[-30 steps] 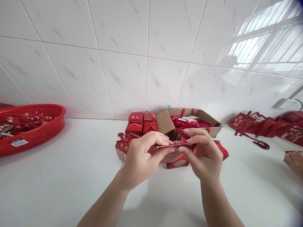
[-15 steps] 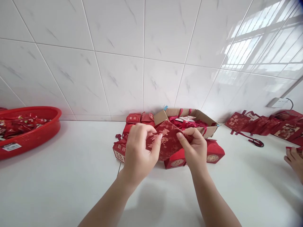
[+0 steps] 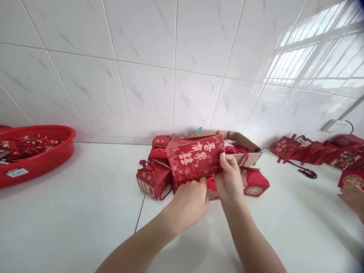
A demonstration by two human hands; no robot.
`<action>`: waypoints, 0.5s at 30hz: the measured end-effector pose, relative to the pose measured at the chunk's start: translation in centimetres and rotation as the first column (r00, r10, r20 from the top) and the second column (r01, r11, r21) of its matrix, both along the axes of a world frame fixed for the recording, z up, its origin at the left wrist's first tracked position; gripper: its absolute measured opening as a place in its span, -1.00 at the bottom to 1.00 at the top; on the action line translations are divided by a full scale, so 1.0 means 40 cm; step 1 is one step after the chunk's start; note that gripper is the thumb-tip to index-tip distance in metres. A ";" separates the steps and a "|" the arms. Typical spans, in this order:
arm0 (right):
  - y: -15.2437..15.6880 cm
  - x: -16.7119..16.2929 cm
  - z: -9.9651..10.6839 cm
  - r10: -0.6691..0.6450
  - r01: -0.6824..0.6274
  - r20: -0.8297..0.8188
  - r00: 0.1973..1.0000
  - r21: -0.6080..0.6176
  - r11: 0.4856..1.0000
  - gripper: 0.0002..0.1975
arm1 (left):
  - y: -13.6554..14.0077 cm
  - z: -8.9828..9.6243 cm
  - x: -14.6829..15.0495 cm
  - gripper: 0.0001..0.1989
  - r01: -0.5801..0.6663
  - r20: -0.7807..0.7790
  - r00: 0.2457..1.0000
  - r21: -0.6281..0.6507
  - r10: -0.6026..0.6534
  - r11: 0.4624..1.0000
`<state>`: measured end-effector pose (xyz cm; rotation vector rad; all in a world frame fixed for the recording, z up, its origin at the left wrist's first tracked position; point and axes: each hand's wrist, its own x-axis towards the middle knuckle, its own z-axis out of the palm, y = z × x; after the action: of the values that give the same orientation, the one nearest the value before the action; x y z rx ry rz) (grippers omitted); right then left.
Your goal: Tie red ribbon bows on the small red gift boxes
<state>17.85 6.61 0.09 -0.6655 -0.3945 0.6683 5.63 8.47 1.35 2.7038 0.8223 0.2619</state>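
Note:
A red paper gift bag with pale gold characters and flower print is held up tilted in front of me. My right hand pinches its right edge, thumb on the printed face. Against the lower edge, my left hand has its fingers curled, with the fingertips partly hidden. Behind the bag are red boxes with round gold emblems, partly covered by it. To the left of it stands a red box with a cord handle.
A cardboard box holding red ribbons stands against the tiled wall. At left is a red basin of wrapped sweets. Flat red bags and a black-and-red looped item lie right. Another person's hand touches a red box.
The bag has been turned and now shows its printed face upright toward me, opened out wider. My left hand has moved from its upper left side down to the lower edge.

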 end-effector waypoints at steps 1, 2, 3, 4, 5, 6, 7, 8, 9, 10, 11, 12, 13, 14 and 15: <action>0.002 0.000 -0.001 0.018 -0.019 -0.045 0.999 -0.009 1.000 -0.68 | 0.000 -0.009 0.003 -0.76 -0.016 -0.020 1.000 0.034 0.016 0.999; 0.003 0.000 -0.001 0.041 -0.043 -0.086 0.995 -0.018 0.999 -0.68 | 0.002 -0.020 0.007 -0.73 -0.020 -0.011 1.000 0.076 0.021 0.997; 0.004 0.000 -0.001 0.065 -0.068 -0.121 0.991 -0.023 0.997 -0.68 | 0.006 -0.031 0.013 -0.70 -0.021 0.023 1.000 0.116 0.018 0.993; 0.003 0.002 -0.001 0.084 -0.088 -0.146 0.986 -0.023 0.996 -0.69 | 0.010 -0.043 0.019 -0.68 -0.021 0.075 0.997 0.144 0.010 0.989; 0.002 0.004 -0.001 0.096 -0.101 -0.163 0.982 -0.017 0.995 -0.70 | 0.016 -0.054 0.025 -0.66 -0.022 0.135 0.991 0.156 0.001 0.987; 0.000 0.006 0.000 0.106 -0.109 -0.172 0.979 -0.007 0.994 -0.72 | 0.021 -0.063 0.031 -0.66 -0.027 0.198 0.980 0.156 -0.005 0.987; -0.002 0.009 0.001 0.116 -0.117 -0.175 0.978 0.005 0.993 -0.74 | 0.027 -0.070 0.036 -0.66 -0.026 0.262 0.965 0.152 -0.014 0.988; -0.005 0.012 0.003 0.127 -0.126 -0.174 0.976 0.018 0.992 -0.76 | 0.032 -0.074 0.040 -0.66 -0.022 0.327 0.945 0.152 -0.029 0.988; -0.007 0.015 0.005 0.144 -0.141 -0.172 0.974 0.031 0.990 -0.79 | 0.037 -0.076 0.043 -0.66 -0.018 0.390 0.920 0.160 -0.046 0.987; -0.009 0.018 0.007 0.166 -0.161 -0.173 0.971 0.043 0.986 -0.81 | 0.040 -0.075 0.046 -0.66 -0.020 0.453 0.889 0.169 -0.060 0.985; -0.011 0.019 0.010 0.190 -0.184 -0.177 0.966 0.054 0.982 -0.83 | 0.042 -0.073 0.048 -0.66 -0.027 0.513 0.856 0.168 -0.064 0.985; -0.013 0.020 0.013 0.214 -0.205 -0.186 0.959 0.066 0.977 -0.85 | 0.043 -0.070 0.050 -0.65 -0.030 0.566 0.822 0.145 -0.058 0.989; -0.015 0.019 0.017 0.233 -0.221 -0.200 0.952 0.078 0.972 -0.86 | 0.043 -0.066 0.052 -0.65 -0.023 0.619 0.784 0.096 -0.042 0.995; -0.016 0.018 0.020 0.246 -0.233 -0.216 0.945 0.087 0.969 -0.87 | 0.043 -0.062 0.055 -0.64 -0.006 0.670 0.742 0.025 -0.012 1.000; -0.017 0.017 0.022 0.254 -0.239 -0.234 0.938 0.092 0.967 -0.89 | 0.044 -0.059 0.056 -0.63 0.013 0.718 0.695 -0.058 0.033 0.998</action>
<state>18.51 5.93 0.98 -0.4698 -0.2701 0.9629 7.88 10.22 -1.02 2.2143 0.5696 1.1909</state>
